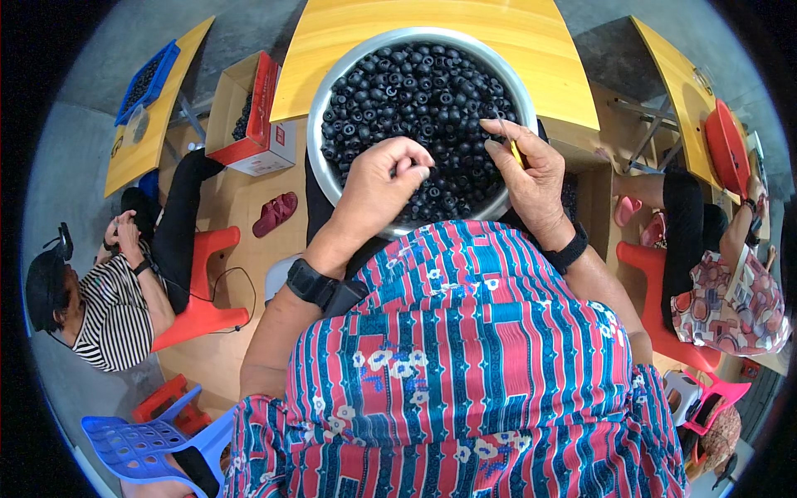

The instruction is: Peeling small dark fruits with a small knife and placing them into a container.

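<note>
In front of me a wide metal bowl (316,124) is filled with small round black pieces (415,108), many with a hole or hollow in one end, like beads. Over its near left part is my left hand (383,181), fingers curled and thumb pressed to the index finger. Whatever sits in that pinch is hidden. My right hand (531,170), above the bowl's right side, grips a slim tool (515,153) with a yellow part and a thin metal end, held between thumb and fingers. Its exact kind is too small to tell.
The bowl rests against a yellow wooden table (540,50). An open red and white carton (257,153) stands left of it. People sit at either side, near tables with a blue tray (149,81) and a red basin (727,149). Slippers (275,214) lie on the floor.
</note>
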`<state>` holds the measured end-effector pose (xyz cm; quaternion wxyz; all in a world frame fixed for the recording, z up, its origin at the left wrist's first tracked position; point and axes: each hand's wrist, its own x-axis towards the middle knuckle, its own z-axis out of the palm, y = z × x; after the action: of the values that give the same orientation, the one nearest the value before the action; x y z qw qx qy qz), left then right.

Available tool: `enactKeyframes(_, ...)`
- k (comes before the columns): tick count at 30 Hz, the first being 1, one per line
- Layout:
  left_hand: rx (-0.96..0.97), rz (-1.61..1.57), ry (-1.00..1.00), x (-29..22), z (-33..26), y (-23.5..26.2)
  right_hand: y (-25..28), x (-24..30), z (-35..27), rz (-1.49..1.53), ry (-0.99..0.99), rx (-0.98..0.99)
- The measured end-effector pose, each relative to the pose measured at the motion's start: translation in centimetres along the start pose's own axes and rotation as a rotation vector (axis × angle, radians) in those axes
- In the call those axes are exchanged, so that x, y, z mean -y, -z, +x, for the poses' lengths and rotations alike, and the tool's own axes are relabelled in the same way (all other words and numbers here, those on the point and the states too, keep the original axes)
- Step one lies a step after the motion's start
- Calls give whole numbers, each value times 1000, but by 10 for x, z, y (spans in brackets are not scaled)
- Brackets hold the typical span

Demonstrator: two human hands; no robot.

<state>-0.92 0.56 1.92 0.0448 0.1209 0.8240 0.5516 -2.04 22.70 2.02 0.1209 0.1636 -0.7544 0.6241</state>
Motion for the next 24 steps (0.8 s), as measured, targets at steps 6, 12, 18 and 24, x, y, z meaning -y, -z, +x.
enactKeyframes(6,24,528,-195,-7,-1,0,0,-1,2,-28,-12,42)
enactKeyframes(12,43,626,-199,-7,1,-2,-1,0,1,-21,-11,62)
enactKeyframes(18,1,493,-211,-7,1,0,-2,0,0,-52,-9,81)
enactKeyframes(24,107,-362,87,1,-3,-5,-6,2,-2,21,-33,175)
